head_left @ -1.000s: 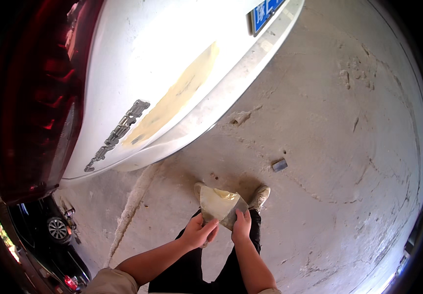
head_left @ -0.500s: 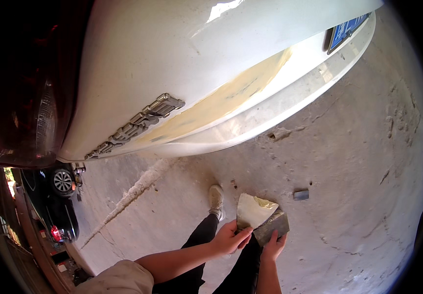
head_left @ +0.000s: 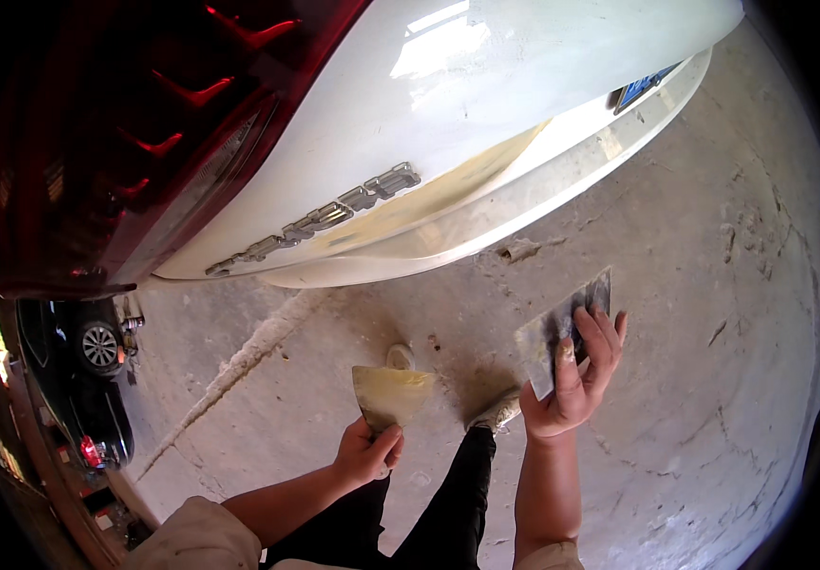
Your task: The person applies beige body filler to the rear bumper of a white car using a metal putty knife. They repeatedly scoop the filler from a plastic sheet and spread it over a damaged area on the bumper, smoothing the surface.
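My left hand is closed around the lower end of a putty knife. Its broad blade flares upward and has yellowish filler along the top edge. Off to the right, my right hand grips a thin grey rectangular spreader, thumb on one side and fingers across its face; the spreader is tilted and smudged. Beyond both hands is the rear of a white car. A long patch of beige filler runs along its lower panel, next to chrome lettering. Neither tool touches the car.
A red tail light fills the upper left. The white bumper curves above the cracked concrete floor, toward a blue licence plate. My shoes are below. A black car is parked at the far left.
My hands, close together before with the two tools overlapping, have come apart. The right hand has risen with the spreader, and the left has moved left with the putty knife. The view has shifted toward the tail light.
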`<action>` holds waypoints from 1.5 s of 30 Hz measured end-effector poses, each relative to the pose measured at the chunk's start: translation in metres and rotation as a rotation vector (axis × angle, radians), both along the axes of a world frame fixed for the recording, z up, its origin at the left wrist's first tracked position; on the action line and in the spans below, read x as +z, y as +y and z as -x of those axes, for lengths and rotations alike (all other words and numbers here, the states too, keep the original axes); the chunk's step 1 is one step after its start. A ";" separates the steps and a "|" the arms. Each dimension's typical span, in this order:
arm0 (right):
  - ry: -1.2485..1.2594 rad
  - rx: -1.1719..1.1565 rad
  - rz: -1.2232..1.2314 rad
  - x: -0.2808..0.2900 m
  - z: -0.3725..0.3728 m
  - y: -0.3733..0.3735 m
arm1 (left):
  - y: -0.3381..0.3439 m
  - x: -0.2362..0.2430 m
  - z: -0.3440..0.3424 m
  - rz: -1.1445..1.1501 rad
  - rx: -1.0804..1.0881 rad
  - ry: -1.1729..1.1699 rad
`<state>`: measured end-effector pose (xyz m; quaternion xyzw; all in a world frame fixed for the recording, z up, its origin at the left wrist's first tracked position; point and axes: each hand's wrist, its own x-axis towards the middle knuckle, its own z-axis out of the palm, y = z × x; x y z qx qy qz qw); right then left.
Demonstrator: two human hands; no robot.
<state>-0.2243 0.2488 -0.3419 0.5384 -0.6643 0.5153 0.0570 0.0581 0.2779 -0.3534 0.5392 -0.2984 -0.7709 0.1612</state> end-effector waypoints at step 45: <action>-0.617 0.686 -0.119 0.003 -0.015 0.031 | -0.089 0.010 0.012 0.213 -0.638 0.139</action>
